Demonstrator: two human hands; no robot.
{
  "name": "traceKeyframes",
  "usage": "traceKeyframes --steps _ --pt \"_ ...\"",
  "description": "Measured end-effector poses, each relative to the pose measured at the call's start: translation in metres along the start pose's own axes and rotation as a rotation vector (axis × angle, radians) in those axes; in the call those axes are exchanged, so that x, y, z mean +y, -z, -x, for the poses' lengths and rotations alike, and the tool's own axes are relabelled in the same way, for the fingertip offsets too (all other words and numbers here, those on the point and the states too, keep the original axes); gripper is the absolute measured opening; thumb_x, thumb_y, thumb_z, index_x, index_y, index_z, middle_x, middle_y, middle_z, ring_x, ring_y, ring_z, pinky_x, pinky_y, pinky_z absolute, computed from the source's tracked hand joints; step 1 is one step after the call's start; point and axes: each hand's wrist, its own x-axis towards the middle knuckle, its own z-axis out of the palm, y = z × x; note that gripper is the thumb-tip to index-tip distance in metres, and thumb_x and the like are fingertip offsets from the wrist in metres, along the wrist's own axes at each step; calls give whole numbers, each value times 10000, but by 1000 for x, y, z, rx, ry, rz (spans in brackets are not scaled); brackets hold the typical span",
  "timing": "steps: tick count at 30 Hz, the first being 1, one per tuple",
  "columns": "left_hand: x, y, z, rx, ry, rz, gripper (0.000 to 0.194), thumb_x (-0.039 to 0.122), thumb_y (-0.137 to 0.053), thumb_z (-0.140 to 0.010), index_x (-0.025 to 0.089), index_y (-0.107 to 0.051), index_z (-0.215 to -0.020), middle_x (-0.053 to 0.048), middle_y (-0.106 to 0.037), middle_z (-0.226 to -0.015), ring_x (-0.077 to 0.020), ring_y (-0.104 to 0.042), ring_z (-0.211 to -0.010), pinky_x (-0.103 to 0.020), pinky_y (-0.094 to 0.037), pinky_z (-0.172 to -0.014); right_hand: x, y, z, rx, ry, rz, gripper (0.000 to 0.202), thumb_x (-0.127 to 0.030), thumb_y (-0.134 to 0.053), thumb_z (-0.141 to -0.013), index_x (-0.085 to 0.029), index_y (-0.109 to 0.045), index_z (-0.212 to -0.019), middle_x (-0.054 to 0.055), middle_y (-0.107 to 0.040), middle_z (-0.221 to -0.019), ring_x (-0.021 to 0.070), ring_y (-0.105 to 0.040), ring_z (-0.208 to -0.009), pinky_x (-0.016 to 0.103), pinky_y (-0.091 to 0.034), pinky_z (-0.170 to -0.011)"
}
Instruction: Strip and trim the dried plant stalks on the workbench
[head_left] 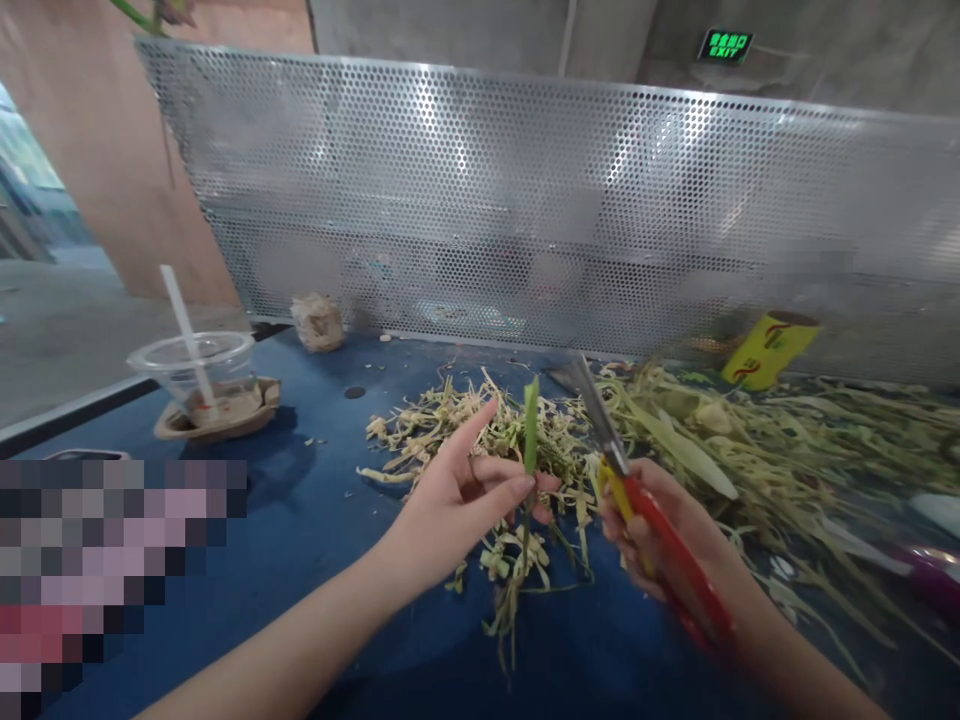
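Between the thumb and fingers of my left hand is a green plant stem, held upright with its cut-looking tip pointing up. The index finger of that hand stretches away from the stem. My right hand is wrapped round the red and yellow handles of a pair of scissors, whose blades point up and away, a little right of the stem. The blades look closed or nearly so. Below and behind both hands lies a loose heap of pale green and dry plant trimmings.
Long stalks and leaves spread over the right of the blue table. A yellow tube leans there. At left, a clear cup with a straw sits in a cardboard holder. A perforated metal panel borders the far edge.
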Motion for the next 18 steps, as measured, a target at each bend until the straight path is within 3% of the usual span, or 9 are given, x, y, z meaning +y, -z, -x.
traceKeyframes --steps 3,6,9,13,18 --pt "-5 -8 6 -108 94 29 863 139 -571 -747 220 25 -1365 -1 -661 -715 -152 -636 -678 -329 -473 -711 -6 -3 -1 46 -11 -74 277 -408 -574 -709 -212 -431 -842 -13 -534 -682 51 -384 -399 190 -341 -348" --pt "-12 -11 8 -205 186 -11 915 124 -574 -740 230 95 -1355 -22 -668 -761 -109 -605 -592 -277 -465 -627 -8 -4 -1 87 52 -11 263 -309 -640 -657 -202 -460 -816 16 -604 -749 98 -529 -536 226 -458 -494" --pt "-16 -10 8 -272 233 -82 915 131 -569 -741 229 103 -1354 -30 -671 -780 -91 -582 -565 -257 -447 -597 -4 -3 -3 100 75 -10 285 -254 -647 -649 -214 -443 -844 14 -628 -800 129 -590 -656 254 -492 -611" --pt "-15 -9 5 -161 168 -217 879 211 -594 -731 196 12 -1368 -8 -652 -711 -123 -580 -650 -272 -430 -636 0 -4 -5 61 16 5 301 -259 -658 -628 -211 -414 -796 -14 -608 -691 127 -592 -609 251 -491 -592" --pt "-18 -12 3 -58 64 -176 946 213 -684 -643 182 -68 -1360 10 -637 -681 -133 -578 -650 -282 -422 -654 -1 -13 -6 -21 46 -7 350 -295 -675 -616 -220 -364 -758 -18 -594 -663 129 -587 -621 245 -478 -572"
